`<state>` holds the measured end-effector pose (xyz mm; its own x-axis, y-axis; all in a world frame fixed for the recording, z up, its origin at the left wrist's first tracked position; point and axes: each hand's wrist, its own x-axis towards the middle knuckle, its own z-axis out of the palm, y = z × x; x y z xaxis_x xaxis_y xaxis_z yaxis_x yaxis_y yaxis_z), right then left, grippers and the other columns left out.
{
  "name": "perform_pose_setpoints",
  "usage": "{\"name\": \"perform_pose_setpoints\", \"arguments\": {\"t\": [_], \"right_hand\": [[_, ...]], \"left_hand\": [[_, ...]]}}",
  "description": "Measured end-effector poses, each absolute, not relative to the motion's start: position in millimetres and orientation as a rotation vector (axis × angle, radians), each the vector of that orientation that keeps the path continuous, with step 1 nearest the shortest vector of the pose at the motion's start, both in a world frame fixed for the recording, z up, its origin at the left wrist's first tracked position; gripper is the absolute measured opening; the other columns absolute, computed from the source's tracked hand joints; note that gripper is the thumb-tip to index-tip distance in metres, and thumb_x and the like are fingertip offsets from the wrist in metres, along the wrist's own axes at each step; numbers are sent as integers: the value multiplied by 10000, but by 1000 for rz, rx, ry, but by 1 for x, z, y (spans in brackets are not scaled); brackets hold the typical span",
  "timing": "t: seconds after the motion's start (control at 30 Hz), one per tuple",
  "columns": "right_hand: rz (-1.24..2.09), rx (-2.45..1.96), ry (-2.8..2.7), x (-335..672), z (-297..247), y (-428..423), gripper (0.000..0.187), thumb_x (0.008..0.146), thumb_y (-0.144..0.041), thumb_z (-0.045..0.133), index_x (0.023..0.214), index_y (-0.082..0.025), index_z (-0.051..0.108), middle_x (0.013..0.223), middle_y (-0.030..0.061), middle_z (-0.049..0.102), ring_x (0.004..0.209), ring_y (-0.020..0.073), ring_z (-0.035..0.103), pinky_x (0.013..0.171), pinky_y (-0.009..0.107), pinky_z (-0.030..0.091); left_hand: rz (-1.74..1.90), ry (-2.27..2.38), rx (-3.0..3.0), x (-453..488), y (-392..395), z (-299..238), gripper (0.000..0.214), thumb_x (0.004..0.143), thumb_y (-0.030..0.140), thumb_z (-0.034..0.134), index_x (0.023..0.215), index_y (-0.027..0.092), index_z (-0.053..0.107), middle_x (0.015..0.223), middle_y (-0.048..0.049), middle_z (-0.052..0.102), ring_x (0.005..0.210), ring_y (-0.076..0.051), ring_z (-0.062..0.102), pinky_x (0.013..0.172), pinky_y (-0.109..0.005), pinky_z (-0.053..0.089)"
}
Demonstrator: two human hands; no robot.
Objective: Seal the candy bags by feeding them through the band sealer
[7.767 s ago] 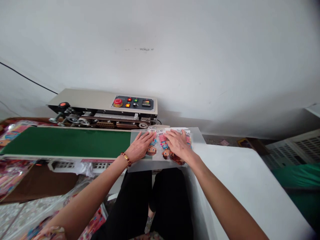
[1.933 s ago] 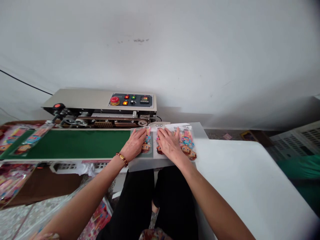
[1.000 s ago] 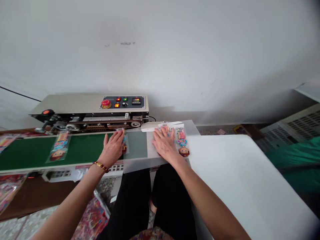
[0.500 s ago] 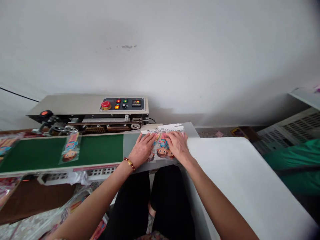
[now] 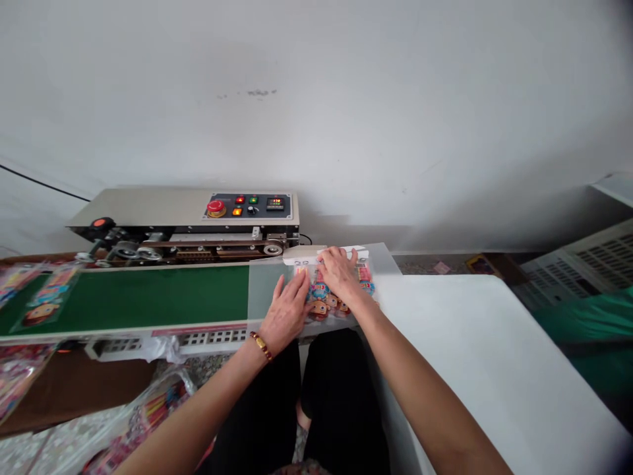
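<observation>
A small stack of clear packets printed with cartoon faces lies on a translucent plastic sheet at the right end of the green conveyor belt. My right hand lies flat on top of the packets, fingers stretched toward the sealing machine. My left hand rests flat beside it on the stack's left edge, fingers out. One packet rides on the belt at the far left.
The machine's control panel carries a red button and lit lamps. A white table extends to the right. Bags of packets lie on the floor at lower left, and white crates stand at the far right.
My left hand slid one packet onto the belt and came back to the stack. The sealed packet travelled left along the belt. Both hands now press on the stack again.
</observation>
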<state>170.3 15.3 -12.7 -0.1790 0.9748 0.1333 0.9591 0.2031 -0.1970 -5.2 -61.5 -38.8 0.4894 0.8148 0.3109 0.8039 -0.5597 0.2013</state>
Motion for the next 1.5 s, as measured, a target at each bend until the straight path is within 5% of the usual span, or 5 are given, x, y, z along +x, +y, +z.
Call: {"name": "perform_pose_setpoints", "arguments": {"t": [0.53, 0.87, 1.07, 1.37, 1.5], "right_hand": [[-52, -1599, -2396, 169, -11, -27, 307, 1049, -263, 495, 1318, -232, 640, 1438, 113, 573, 1391, 349, 415, 1171, 746, 42], [180, -1484, -2515, 154, -8, -15, 434, 1025, -177, 490, 1453, -248, 514, 1539, 74, 473, 1461, 294, 343, 1177, 742, 75], [215, -1491, -2432, 162, -8, -10, 396, 1012, -171, 491, 1387, -265, 580, 1455, 84, 561, 1393, 302, 435, 1184, 704, 87], [236, -1742, -2314, 137, -7, 31, 269, 1042, -199, 448, 1066, -245, 712, 1216, 76, 635, 1143, 285, 547, 1119, 626, 269], [272, -1755, -2310, 136, -7, 32, 326, 1040, -168, 406, 978, -230, 720, 1172, 71, 643, 1104, 269, 550, 1117, 640, 249]], "left_hand": [[383, 1471, 2753, -50, -29, -31, 469, 1013, 221, 395, 1457, 121, 504, 1565, -161, 467, 1461, -303, 427, 1239, -574, 248], [456, 1775, 2582, -118, -30, -34, 440, 1016, 274, 391, 1397, 156, 577, 1489, -172, 553, 1428, -339, 461, 1222, -650, 214], [501, 1311, 2749, -61, -30, -33, 504, 1005, 208, 388, 1499, 145, 471, 1557, -130, 486, 1499, -260, 368, 1250, -510, 276], [448, 1281, 2760, -38, -27, -40, 557, 983, 176, 399, 1534, 101, 407, 1582, -160, 444, 1497, -277, 371, 1252, -539, 257], [447, 1281, 2769, -38, -27, -41, 558, 975, 167, 403, 1526, 81, 414, 1572, -170, 454, 1492, -286, 378, 1249, -541, 264]]}}
